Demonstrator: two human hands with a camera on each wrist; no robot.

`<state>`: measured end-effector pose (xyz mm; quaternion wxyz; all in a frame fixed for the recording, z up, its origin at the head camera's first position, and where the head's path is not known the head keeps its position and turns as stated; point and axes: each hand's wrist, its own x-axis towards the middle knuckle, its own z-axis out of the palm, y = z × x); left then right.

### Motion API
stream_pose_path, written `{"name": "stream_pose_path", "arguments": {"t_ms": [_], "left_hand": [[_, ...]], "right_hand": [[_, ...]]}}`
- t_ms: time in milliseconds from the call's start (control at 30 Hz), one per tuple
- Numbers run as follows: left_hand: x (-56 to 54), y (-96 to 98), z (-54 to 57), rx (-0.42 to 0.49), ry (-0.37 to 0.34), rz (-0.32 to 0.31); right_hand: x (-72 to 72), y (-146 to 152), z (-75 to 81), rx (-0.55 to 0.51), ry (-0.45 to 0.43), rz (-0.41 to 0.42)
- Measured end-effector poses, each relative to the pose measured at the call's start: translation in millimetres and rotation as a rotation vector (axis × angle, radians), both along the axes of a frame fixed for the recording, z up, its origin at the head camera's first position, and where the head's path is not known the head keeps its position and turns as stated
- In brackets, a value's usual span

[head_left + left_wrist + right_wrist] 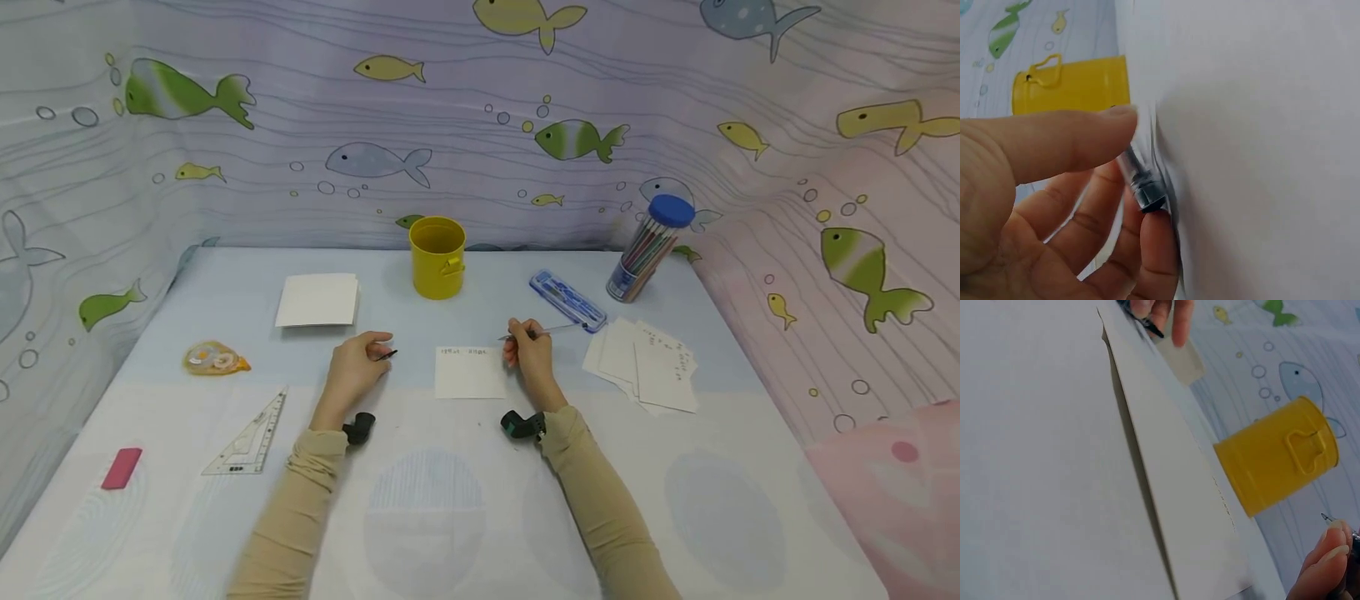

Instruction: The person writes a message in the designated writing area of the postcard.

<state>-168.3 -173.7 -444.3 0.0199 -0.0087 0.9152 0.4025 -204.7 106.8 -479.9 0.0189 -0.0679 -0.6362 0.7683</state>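
Note:
My left hand (351,371) pinches a small dark pen cap (1147,192) between thumb and fingers, just left of a white card. In my right hand (534,358) is a slim pen (558,328), gripped by thumb and fingers; its bare tip shows above the fingertips in the right wrist view. The white card (470,379) lies flat between the hands, with one line of small handwriting along its top edge. The right hand is right at the card's right edge. Farther right, several overlapping cards (663,379) lie spread out, the top one bearing handwriting.
At the back stand a yellow bucket (437,271) and a tilted, blue-lidded jar of pencils (647,254). A blue pencil case (567,300) lies near the jar. On the left are stacked blank cards (318,300), an orange correction tape (213,358), a set square (258,437) and a pink eraser (122,468).

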Motion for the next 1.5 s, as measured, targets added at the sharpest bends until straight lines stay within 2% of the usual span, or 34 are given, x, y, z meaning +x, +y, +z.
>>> {"name": "stream_pose_path", "arguments": {"t_ms": [167, 500, 700, 1067, 1267, 1500], "left_hand": [[-1.3, 1.0, 0.8, 0.030, 0.052, 0.017], [-3.2, 6.2, 0.8, 0.117, 0.065, 0.030], [-4.0, 13.0, 2.8, 0.144, 0.100, 0.042], [-13.3, 43.9, 13.8, 0.174, 0.135, 0.001], [-15.4, 65.3, 22.2, 0.225, 0.141, -0.036], [-14.6, 78.6, 22.6, 0.249, 0.096, -0.064]], "right_hand": [[-1.7, -0.8, 0.8, 0.000, 0.014, 0.006], [1.6, -2.2, -0.9, 0.006, 0.011, -0.004], [3.7, -3.6, -1.8, 0.010, 0.010, 0.004], [0.1, -1.7, -0.8, -0.021, -0.025, -0.015], [2.8, 0.5, 7.8, -0.041, -0.054, 0.001], [2.3, 0.0, 5.5, -0.065, -0.039, 0.011]]}}
